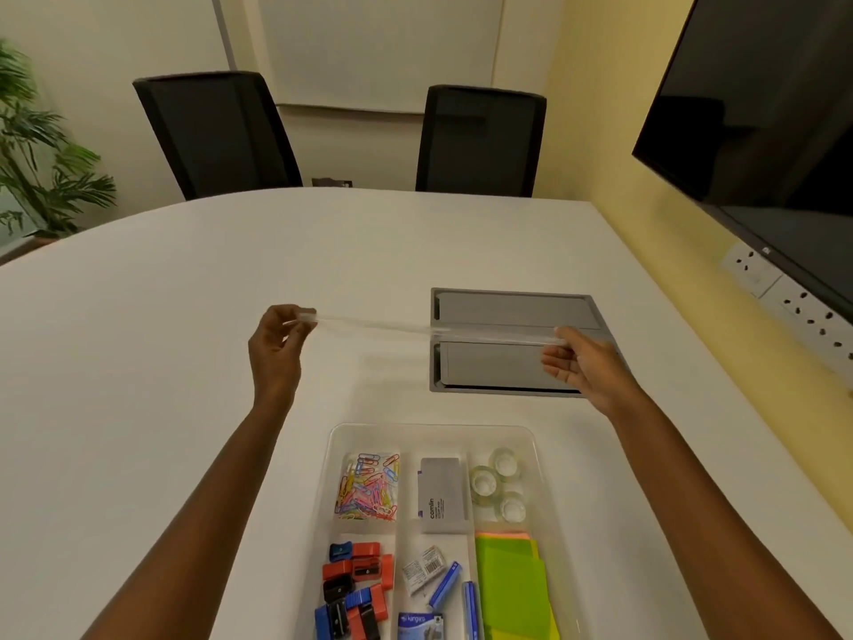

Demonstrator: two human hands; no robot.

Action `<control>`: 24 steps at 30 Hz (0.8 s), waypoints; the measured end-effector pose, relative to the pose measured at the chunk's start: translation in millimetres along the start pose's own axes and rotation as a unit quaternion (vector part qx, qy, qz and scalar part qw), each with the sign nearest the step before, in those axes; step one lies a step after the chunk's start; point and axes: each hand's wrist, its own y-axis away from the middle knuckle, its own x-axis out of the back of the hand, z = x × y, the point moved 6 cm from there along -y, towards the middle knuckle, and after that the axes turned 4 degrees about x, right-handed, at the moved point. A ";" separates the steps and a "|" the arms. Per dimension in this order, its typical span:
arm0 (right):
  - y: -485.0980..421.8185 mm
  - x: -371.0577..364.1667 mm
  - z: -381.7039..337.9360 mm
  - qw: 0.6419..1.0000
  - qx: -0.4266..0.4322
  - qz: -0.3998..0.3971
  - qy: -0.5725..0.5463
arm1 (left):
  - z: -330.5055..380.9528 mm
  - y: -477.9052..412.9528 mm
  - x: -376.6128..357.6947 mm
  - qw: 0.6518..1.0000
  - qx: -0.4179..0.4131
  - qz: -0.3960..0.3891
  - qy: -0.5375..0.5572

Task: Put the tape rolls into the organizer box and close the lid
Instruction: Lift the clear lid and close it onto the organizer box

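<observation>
Above the white table [184,316], both hands are holding the clear plastic lid [415,329] edge-on, left hand [277,344] and right hand [581,358] pinching its ends; the three clear tape rolls [498,482] are already lying in the transparent organizer box [434,431] directly below, nearer the right hand.

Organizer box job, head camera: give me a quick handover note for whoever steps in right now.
Left hand and right hand each pinch one end of the clear lid, held edge-on in the air beyond the organizer box.
Three tape rolls already lie in the box's far right compartment.
Done: tape loaded.
Left: bring the lid back over the box and close it.
</observation>
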 end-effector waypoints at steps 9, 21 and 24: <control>47.8 32.8 -15.7 0.991 0.122 0.012 0.046 | 97.8 26.5 -14.3 0.997 -0.078 -0.007 0.021; 97.8 65.7 -6.9 0.969 0.230 0.093 0.017 | 119.0 57.7 2.9 0.990 -0.006 0.055 0.129; 106.3 71.4 1.8 0.968 0.213 0.126 -0.041 | 94.1 66.2 2.6 0.990 0.022 0.060 0.123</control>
